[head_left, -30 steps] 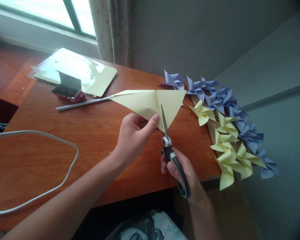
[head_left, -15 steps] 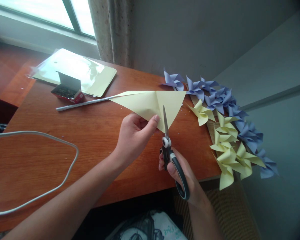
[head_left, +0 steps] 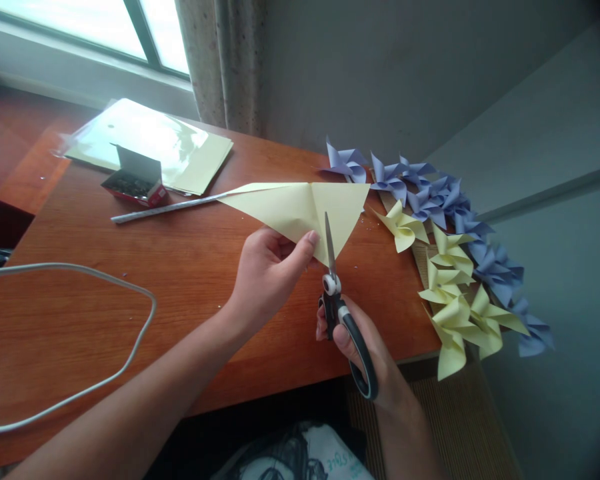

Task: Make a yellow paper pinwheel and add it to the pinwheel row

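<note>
A folded sheet of pale yellow paper (head_left: 275, 205) is pinched between the thumb and fingers of my left hand (head_left: 270, 263), over the middle of the table. Creases run across it. My right hand (head_left: 365, 347) grips scissors (head_left: 356, 337) with dark grey and white handles, its fingers in the loops. The scissor blades point away from me at the paper's near corner, with one blade lying over the sheet; the other blade is hidden. Behind the paper, a thin pale stick (head_left: 163, 211) lies on the table, its right end covered by the sheet.
Several yellow pinwheels (head_left: 447, 283) and purple pinwheels (head_left: 430, 200) lie along the right end of the wooden table (head_left: 190, 260). A small open box (head_left: 135, 187) of dark bits stands before yellow sheets in a plastic sleeve (head_left: 155, 143). A white cable (head_left: 150, 320) loops at left.
Almost nothing differs. The whole view has shifted very slightly, while both hands, the paper and the scissors keep the same positions relative to each other.
</note>
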A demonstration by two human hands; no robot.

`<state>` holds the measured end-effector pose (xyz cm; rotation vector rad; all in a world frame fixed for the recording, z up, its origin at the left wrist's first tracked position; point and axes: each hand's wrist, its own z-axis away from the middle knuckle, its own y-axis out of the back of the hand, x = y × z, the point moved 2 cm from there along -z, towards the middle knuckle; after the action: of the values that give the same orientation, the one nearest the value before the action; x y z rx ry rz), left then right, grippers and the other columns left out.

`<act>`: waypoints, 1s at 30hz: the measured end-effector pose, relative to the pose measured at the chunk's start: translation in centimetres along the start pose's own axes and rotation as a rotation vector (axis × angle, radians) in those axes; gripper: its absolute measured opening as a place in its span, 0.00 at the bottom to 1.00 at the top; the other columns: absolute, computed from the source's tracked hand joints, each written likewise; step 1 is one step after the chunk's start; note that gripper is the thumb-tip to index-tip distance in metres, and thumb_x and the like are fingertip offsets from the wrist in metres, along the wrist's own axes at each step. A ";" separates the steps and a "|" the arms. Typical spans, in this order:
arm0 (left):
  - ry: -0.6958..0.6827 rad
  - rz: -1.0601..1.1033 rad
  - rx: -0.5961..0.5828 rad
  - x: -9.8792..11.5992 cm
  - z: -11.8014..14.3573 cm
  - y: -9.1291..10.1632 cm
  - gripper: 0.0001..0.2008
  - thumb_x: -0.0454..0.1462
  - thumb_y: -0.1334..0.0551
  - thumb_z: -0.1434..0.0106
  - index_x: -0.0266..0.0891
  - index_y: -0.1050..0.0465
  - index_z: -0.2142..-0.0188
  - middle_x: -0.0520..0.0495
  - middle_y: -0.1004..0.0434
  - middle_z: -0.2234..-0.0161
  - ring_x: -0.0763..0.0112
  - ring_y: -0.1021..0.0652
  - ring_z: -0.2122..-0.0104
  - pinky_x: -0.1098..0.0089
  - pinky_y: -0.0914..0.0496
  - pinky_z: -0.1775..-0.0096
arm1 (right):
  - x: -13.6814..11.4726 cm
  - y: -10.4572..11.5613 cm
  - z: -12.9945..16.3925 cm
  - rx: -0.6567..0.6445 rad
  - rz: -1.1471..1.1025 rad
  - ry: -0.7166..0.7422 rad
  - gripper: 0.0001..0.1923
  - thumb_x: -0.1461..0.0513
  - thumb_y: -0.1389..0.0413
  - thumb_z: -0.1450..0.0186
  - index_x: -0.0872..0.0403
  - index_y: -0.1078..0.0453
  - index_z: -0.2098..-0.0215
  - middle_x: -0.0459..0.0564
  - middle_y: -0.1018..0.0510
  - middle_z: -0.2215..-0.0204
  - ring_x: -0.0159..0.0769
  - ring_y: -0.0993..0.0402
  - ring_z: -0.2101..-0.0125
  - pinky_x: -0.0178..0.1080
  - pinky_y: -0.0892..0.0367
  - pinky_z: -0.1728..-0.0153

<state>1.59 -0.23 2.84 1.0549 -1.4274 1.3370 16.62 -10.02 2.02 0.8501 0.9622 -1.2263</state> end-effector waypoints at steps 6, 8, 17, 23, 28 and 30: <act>0.003 -0.009 0.018 -0.1 0.1 0.0 0.11 0.41 0.31 0.40 0.35 0.23 0.73 0.48 0.19 0.77 0.71 0.20 0.78 0.76 0.28 0.77 | 0.3 -0.1 -0.1 0.014 -0.007 0.036 0.22 0.42 0.40 0.39 0.51 0.35 0.64 0.45 0.35 0.70 0.37 0.37 0.68 0.40 0.37 0.61; 0.004 -0.009 0.017 -0.1 0.0 0.0 0.11 0.40 0.31 0.39 0.35 0.23 0.74 0.48 0.20 0.78 0.71 0.21 0.79 0.77 0.28 0.77 | 0.2 -0.1 -0.1 0.020 -0.005 0.033 0.22 0.42 0.41 0.38 0.51 0.35 0.64 0.45 0.35 0.70 0.36 0.38 0.69 0.40 0.37 0.61; -0.001 -0.022 -0.019 0.0 0.0 0.0 0.12 0.41 0.32 0.38 0.35 0.22 0.74 0.47 0.19 0.77 0.71 0.21 0.77 0.76 0.28 0.76 | -0.2 0.0 0.1 -0.009 0.016 0.027 0.21 0.44 0.42 0.36 0.51 0.35 0.61 0.46 0.34 0.67 0.38 0.35 0.65 0.39 0.37 0.61; -0.013 -0.004 -0.025 -0.1 0.0 0.0 0.12 0.40 0.32 0.38 0.34 0.23 0.74 0.48 0.20 0.78 0.73 0.22 0.78 0.78 0.29 0.76 | 0.4 0.0 -0.1 0.000 -0.021 0.030 0.20 0.45 0.42 0.35 0.52 0.35 0.61 0.46 0.35 0.67 0.35 0.37 0.67 0.38 0.38 0.62; -0.029 0.011 -0.033 -0.3 -0.1 0.0 0.10 0.38 0.32 0.37 0.34 0.23 0.73 0.49 0.20 0.77 0.74 0.22 0.78 0.78 0.29 0.75 | 0.6 0.1 -0.1 0.011 -0.009 0.034 0.20 0.44 0.42 0.35 0.52 0.35 0.61 0.46 0.33 0.67 0.36 0.35 0.66 0.37 0.39 0.64; -0.031 0.014 -0.036 -0.3 -0.1 -0.1 0.10 0.38 0.33 0.37 0.34 0.23 0.73 0.49 0.20 0.77 0.74 0.22 0.78 0.78 0.29 0.75 | 0.6 0.1 0.0 0.014 -0.001 0.032 0.21 0.44 0.42 0.35 0.52 0.35 0.61 0.46 0.33 0.67 0.35 0.35 0.66 0.37 0.39 0.64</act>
<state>1.73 -0.14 2.53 1.0480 -1.4790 1.3057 16.74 -10.19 1.43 0.8828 0.9812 -1.2248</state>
